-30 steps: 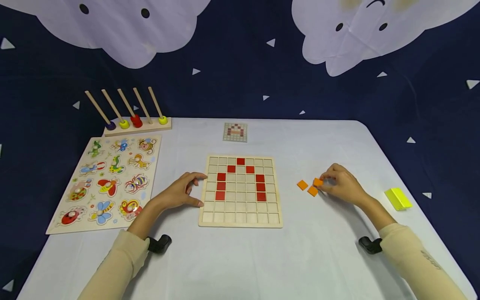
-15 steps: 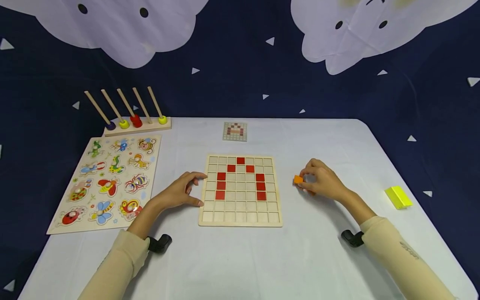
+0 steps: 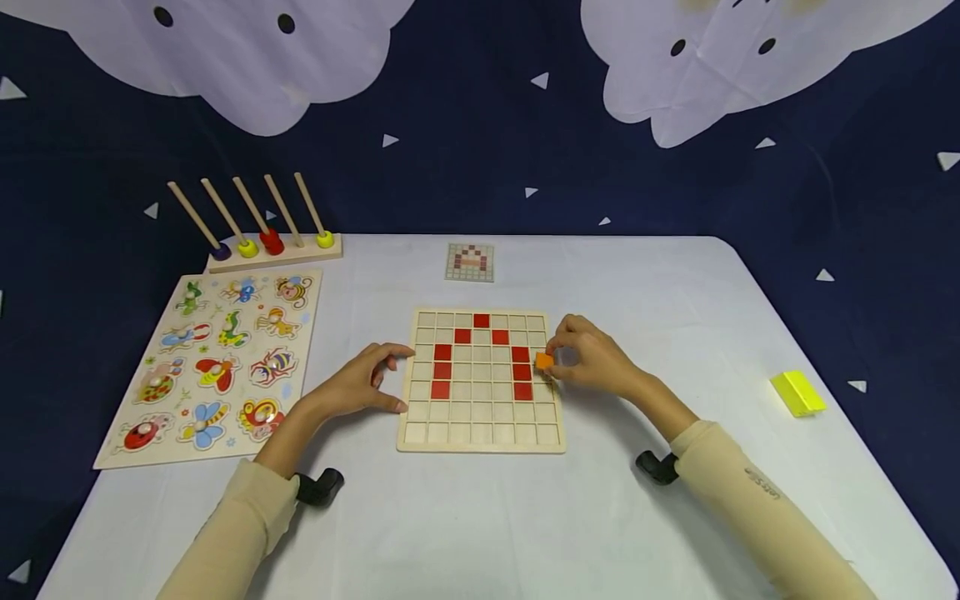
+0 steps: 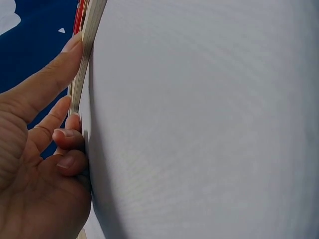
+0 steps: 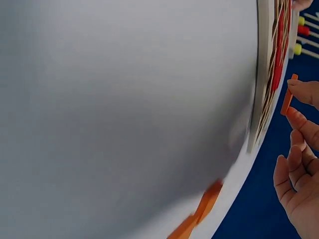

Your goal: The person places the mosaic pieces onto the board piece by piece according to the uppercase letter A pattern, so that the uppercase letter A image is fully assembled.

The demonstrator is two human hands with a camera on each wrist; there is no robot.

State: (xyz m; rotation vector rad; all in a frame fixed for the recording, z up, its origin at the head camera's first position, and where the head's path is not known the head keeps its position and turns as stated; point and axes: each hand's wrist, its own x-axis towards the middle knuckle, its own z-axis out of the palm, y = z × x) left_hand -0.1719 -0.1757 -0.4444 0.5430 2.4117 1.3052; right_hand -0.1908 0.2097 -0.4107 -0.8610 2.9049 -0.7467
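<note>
A wooden grid board (image 3: pixel 480 443) lies mid-table, with several red square tiles (image 3: pixel 482 321) set in its cells in an arch. My right hand (image 3: pixel 596 358) pinches an orange square tile (image 3: pixel 543 361) between thumb and fingertip, above the board's right side; the right wrist view shows this tile (image 5: pixel 289 94) edge-on. Two more orange tiles (image 5: pixel 207 201) lie on the table in that view, hidden by the hand in the head view. My left hand (image 3: pixel 362 382) touches the board's left edge with spread thumb and index finger; the other fingers bend loosely.
A small pattern card (image 3: pixel 470 262) lies behind the board. To the left are an insect puzzle board (image 3: pixel 168 421) and a peg stand (image 3: pixel 277 259) with coloured beads. A yellow block (image 3: pixel 798 393) stands near the right table edge.
My right hand has picked up one orange tile from the group of three and carried it left to the grid board. The left hand has stayed at the board's edge.
</note>
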